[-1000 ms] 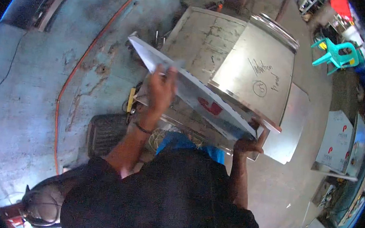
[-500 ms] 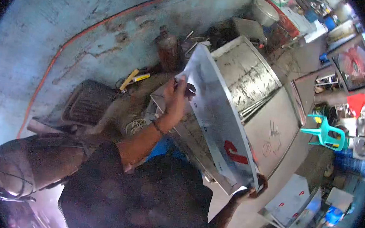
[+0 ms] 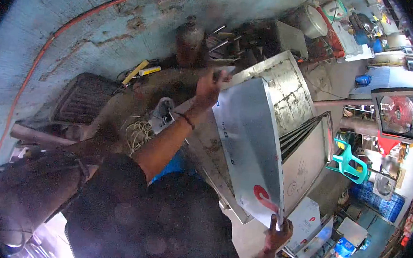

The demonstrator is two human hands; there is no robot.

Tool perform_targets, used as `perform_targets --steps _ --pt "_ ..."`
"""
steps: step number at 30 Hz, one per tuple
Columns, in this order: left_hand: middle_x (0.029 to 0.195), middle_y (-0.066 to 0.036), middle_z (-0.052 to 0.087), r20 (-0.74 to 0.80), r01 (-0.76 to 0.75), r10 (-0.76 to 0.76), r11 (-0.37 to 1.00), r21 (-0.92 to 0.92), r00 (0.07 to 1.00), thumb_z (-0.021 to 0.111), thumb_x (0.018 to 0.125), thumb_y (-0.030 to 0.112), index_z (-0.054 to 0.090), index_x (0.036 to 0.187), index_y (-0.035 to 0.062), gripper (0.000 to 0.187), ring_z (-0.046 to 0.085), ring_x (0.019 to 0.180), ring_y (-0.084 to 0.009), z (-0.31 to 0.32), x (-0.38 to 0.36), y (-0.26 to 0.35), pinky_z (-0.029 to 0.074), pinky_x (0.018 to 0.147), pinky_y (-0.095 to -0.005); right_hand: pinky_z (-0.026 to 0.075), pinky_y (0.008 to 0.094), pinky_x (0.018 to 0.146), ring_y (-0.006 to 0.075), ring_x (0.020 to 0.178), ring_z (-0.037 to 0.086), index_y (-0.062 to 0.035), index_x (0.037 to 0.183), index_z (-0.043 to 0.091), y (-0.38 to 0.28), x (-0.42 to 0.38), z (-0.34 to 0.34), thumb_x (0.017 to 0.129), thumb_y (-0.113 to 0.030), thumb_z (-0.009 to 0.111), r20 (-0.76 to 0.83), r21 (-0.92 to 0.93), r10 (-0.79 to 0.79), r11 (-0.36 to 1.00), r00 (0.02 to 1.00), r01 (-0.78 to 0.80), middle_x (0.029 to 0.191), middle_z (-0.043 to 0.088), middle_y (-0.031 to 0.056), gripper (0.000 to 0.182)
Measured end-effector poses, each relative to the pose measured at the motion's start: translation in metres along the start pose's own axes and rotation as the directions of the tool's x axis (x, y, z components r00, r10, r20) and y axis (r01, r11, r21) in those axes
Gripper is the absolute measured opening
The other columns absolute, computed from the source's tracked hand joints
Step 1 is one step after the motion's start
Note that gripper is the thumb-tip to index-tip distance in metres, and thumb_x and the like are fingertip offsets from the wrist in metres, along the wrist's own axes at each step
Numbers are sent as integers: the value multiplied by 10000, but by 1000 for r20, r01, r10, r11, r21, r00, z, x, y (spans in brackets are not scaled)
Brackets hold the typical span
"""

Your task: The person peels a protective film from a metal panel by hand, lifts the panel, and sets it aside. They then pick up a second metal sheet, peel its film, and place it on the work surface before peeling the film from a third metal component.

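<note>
A long metal panel point(image 3: 245, 132) with folded edges, film lettering and a red logo lies tilted in front of me. At its lower end, my right hand point(image 3: 278, 232) grips the corner, thumb on the near face. My left hand point(image 3: 211, 87) is at the upper end, fingers curled round a small dark thing; I cannot tell what it is. Beneath and behind the panel are a shallow metal tray point(image 3: 288, 94) with a stained surface and a pale board point(image 3: 306, 169) with handwriting. Several dark slats point(image 3: 299, 137) show between them.
A coil of pale cord point(image 3: 138, 135) lies left of my forearm. Behind are a rusty cylinder point(image 3: 189, 44) and a yellow tube point(image 3: 150, 70). To the right stand a turquoise chair point(image 3: 351, 164), a square-framed fan point(image 3: 397, 112) and more logo-marked panels point(image 3: 306, 219).
The panel has turned more of its face toward me and lowered onto the tray. My left hand has moved up to its top end; my right hand now grips the lower corner, thumb showing.
</note>
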State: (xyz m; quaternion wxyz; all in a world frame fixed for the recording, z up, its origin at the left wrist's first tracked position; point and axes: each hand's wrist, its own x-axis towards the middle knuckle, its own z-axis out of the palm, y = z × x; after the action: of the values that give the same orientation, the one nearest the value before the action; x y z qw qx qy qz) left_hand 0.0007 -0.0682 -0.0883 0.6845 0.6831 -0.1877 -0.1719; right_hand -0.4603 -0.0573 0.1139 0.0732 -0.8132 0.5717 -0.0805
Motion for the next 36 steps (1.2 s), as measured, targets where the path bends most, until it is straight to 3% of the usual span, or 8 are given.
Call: perform_targets --steps 4,11,14,16,24,28,34,36 --pt "826 -131 648 186 -8 12 1000 -22 982 529 1003 371 543 1085 -54 434 667 768 -230 19 10 7 510 754 -370 448 497 791 410 804 586 26 793 645 -32 9 -19 833 -471 727 154 -320 92 947 984 -38 782 611 188 505" --pt "819 -138 632 9 90 -91 970 -226 996 559 994 357 542 1179 -35 434 637 718 -230 37 4 -16 491 698 -382 445 461 783 384 780 577 15 730 609 -25 7 -16 807 -436 757 123 -164 -43 984 992 63 763 611 182 480" --pt "778 -127 623 -151 -310 347 924 223 926 567 994 327 568 1092 -35 375 650 741 -228 39 7 -40 493 709 -382 435 447 749 354 785 576 8 795 652 -19 -1 -17 808 -382 771 167 -142 -31 988 986 55 762 615 167 408" --pt "756 -122 633 -86 -206 217 972 117 972 560 1000 306 582 1037 -30 338 655 747 -238 21 5 18 493 715 -389 413 449 721 325 773 564 -8 813 663 -5 -17 -9 805 -351 783 18 -50 -78 996 997 79 765 614 141 363" --pt "776 -107 668 -19 -495 494 868 -41 869 581 985 284 596 1006 -22 307 651 590 -193 9 20 262 489 573 -355 474 423 739 318 805 601 -25 821 684 -2 -55 41 743 -204 795 -68 359 17 933 998 9 812 645 133 225" --pt "701 -34 568 30 -618 621 784 -63 784 494 1029 181 514 889 5 226 558 599 -98 25 -23 350 449 530 -271 493 417 746 367 803 615 10 889 684 3 -61 110 822 -229 729 7 791 113 608 994 -75 823 640 157 252" --pt "697 -16 542 236 -753 745 654 -73 624 602 986 236 553 897 38 223 550 615 -110 33 -90 375 464 552 -266 436 424 649 299 734 570 62 808 594 15 -40 195 914 -329 678 61 528 -36 849 998 -2 754 549 176 413" --pt "671 -46 629 143 -785 814 581 -217 563 588 983 146 543 884 7 177 585 591 -93 47 -110 370 454 551 -237 432 493 684 420 748 562 61 868 601 14 -32 211 919 -362 668 44 524 -74 851 996 40 794 564 240 431"
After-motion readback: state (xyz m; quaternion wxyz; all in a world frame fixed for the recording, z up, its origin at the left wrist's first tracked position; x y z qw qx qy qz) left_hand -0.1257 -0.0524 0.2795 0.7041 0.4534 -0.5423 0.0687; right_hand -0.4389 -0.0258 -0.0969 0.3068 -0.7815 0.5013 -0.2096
